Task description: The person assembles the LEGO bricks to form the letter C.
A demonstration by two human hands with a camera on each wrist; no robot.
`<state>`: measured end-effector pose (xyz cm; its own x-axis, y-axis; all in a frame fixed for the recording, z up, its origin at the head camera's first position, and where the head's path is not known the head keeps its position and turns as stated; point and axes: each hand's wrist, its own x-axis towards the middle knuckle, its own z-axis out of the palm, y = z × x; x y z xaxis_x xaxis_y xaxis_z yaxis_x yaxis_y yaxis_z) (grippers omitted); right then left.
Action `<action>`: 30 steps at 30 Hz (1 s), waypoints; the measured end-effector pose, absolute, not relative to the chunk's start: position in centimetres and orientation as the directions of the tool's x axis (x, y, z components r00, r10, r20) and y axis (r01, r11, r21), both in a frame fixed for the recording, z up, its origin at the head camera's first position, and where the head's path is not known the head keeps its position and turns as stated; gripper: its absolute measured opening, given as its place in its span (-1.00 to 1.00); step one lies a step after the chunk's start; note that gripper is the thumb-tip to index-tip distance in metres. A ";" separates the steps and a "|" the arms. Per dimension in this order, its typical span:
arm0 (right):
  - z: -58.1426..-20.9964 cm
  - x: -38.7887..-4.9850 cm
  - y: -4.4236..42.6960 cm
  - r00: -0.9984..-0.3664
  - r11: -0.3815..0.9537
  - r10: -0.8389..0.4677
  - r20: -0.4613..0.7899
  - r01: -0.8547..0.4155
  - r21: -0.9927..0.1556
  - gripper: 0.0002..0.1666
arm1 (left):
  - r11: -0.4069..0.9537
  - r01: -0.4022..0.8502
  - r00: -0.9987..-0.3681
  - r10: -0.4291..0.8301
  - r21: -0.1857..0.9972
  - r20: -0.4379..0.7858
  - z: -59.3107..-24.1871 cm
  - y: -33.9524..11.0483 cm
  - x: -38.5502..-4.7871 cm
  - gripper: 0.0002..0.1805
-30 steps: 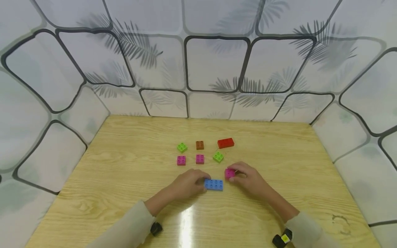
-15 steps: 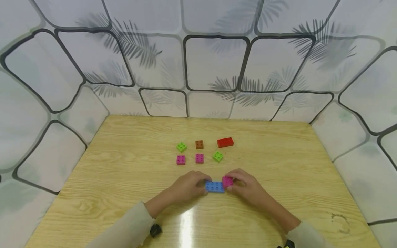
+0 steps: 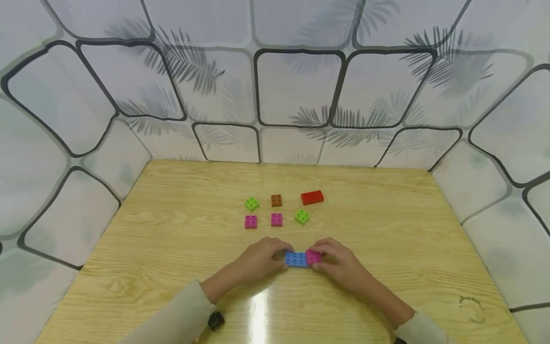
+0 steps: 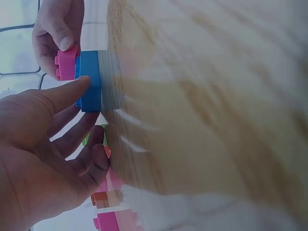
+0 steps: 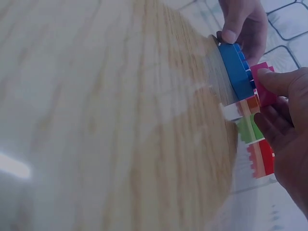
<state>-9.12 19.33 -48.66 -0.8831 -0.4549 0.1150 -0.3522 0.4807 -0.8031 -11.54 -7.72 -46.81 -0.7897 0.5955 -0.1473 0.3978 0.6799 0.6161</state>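
Note:
A long blue toy building brick (image 3: 295, 259) lies on the table, studs up. My left hand (image 3: 263, 258) holds its left end between thumb and fingers. In the left wrist view the left thumb presses the near side of the blue brick (image 4: 91, 86). With thumb and fingers my right hand (image 3: 341, 265) pinches a square magenta brick (image 3: 312, 257). That magenta brick sits over the blue brick's right end; in the right wrist view the magenta brick (image 5: 263, 94) meets the blue brick's (image 5: 236, 72) stud side. Whether it is fully pressed down, I cannot tell.
Behind the hands, on the wooden table (image 3: 172, 215), lie two green bricks (image 3: 251, 204), a brown brick (image 3: 276, 200), a red brick (image 3: 312, 198) and two more magenta bricks (image 3: 251, 222). A patterned wall (image 3: 296, 91) borders the table's back and sides.
My right hand has moved left and slightly nearer, bringing the magenta brick from beside the blue brick onto its right end. My left hand has stayed on the blue brick, which shifted only slightly.

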 end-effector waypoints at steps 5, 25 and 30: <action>-48.8 -9.2 19.4 -0.865 0.479 -0.471 0.176 -0.418 -0.772 -0.62 | 0.678 0.402 -0.790 0.597 0.615 -0.142 -46.8 -7.6 -11.6 -0.57; -48.6 -9.2 18.8 -0.824 0.515 -0.519 0.225 -0.512 -0.688 -0.66 | 0.680 0.405 -0.791 0.595 0.611 -0.139 -46.6 -7.7 -11.5 -0.56; -48.7 -8.9 18.8 -0.843 0.553 -0.501 0.196 -0.486 -0.677 -0.60 | 0.680 0.407 -0.789 0.598 0.609 -0.140 -46.8 -7.7 -11.5 -0.56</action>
<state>-8.91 18.79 -48.67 -0.8431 -0.5008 0.1958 -0.4856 0.5528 -0.6772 -11.54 -7.72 -46.83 -0.7893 0.5979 -0.1400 0.4074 0.6805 0.6091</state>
